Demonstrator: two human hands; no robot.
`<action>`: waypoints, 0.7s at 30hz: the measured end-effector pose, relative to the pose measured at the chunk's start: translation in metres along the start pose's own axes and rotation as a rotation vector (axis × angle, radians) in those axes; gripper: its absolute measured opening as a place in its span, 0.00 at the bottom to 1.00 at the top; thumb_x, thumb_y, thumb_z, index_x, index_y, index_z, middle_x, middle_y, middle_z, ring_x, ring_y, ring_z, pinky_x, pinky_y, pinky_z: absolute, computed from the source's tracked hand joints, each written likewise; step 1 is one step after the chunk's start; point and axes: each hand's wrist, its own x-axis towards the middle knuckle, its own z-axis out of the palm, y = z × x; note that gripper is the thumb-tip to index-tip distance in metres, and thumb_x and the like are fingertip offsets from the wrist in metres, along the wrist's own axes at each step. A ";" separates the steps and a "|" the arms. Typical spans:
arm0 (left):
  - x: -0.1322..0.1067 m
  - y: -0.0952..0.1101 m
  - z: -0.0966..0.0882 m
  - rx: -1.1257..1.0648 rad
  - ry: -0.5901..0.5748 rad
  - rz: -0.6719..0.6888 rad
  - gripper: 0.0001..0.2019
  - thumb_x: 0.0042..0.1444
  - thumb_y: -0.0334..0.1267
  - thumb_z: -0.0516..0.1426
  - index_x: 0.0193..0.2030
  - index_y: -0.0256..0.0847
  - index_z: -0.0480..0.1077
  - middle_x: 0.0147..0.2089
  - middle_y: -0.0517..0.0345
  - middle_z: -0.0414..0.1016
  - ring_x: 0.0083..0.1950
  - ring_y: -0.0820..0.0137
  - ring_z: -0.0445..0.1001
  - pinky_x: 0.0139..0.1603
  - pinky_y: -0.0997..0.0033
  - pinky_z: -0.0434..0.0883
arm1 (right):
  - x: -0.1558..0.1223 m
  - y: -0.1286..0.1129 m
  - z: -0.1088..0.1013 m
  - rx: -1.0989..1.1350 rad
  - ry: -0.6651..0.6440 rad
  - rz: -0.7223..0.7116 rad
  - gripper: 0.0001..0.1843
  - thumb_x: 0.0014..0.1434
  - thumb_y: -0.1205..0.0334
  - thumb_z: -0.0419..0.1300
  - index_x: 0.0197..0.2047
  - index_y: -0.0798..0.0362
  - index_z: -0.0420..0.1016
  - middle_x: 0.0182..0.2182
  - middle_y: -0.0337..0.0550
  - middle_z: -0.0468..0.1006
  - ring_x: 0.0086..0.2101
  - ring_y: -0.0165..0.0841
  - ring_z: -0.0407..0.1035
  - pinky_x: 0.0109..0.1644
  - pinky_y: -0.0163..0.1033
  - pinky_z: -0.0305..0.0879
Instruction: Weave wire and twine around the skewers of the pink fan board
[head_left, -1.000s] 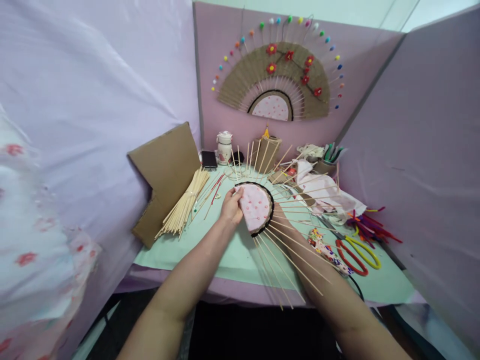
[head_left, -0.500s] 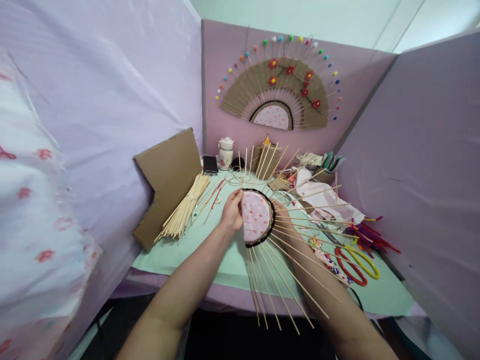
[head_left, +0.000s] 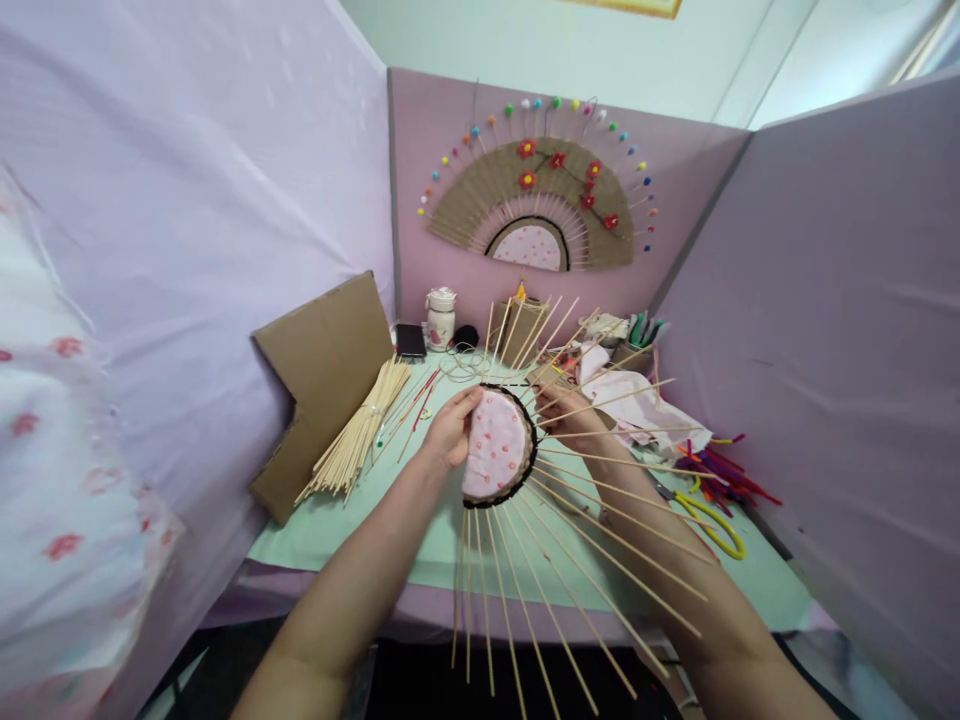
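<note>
My left hand (head_left: 452, 425) grips the straight edge of a half-round fan base (head_left: 496, 445), with the thumb on its front. Pink cloth with small red flowers covers the base, and black trim (head_left: 533, 455) follows its curve. Many thin wooden sticks (head_left: 570, 590) spread outward from the curved edge. Behind the sticks, my right hand (head_left: 562, 408) has its fingers pinched together at the upper right. A thin black cord (head_left: 506, 385) runs from the base's top corner to those fingertips. Sticks partly cover the right hand.
A bundle of sticks (head_left: 360, 430) leans by folded cardboard (head_left: 322, 370) at left. Yellow-handled scissors (head_left: 720, 525), fuzzy pipe cleaners (head_left: 724, 470) and pink cloth (head_left: 637, 400) lie at right. A white bottle (head_left: 440, 320) stands behind. A decorated fan (head_left: 540, 190) hangs on the back panel.
My right hand has moved from behind the fan base's edge to its upper right, and the black cord now shows stretched out. The base has tilted slightly; the view has shifted.
</note>
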 end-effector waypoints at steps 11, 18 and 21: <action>-0.024 0.085 0.071 0.320 -0.158 0.184 0.12 0.40 0.30 0.67 0.34 0.37 0.75 0.27 0.61 0.76 0.26 0.77 0.72 0.29 0.80 0.68 | -0.019 -0.077 -0.004 -0.103 -0.064 -0.128 0.14 0.44 0.57 0.69 0.29 0.54 0.70 0.17 0.29 0.57 0.17 0.19 0.45 0.18 0.30 0.41; -0.046 0.122 0.113 0.798 -0.483 0.294 0.13 0.39 0.36 0.68 0.35 0.38 0.78 0.33 0.55 0.79 0.31 0.73 0.74 0.35 0.73 0.72 | -0.029 -0.110 -0.041 -0.425 0.063 -0.305 0.17 0.42 0.50 0.69 0.29 0.56 0.75 0.19 0.36 0.69 0.20 0.24 0.58 0.22 0.32 0.52; -0.056 0.121 0.118 1.043 -0.574 0.356 0.13 0.41 0.37 0.67 0.37 0.39 0.79 0.36 0.53 0.79 0.36 0.68 0.75 0.38 0.71 0.72 | -0.031 -0.125 -0.068 -0.466 0.082 -0.338 0.19 0.43 0.49 0.68 0.29 0.57 0.76 0.17 0.34 0.67 0.18 0.22 0.56 0.21 0.32 0.50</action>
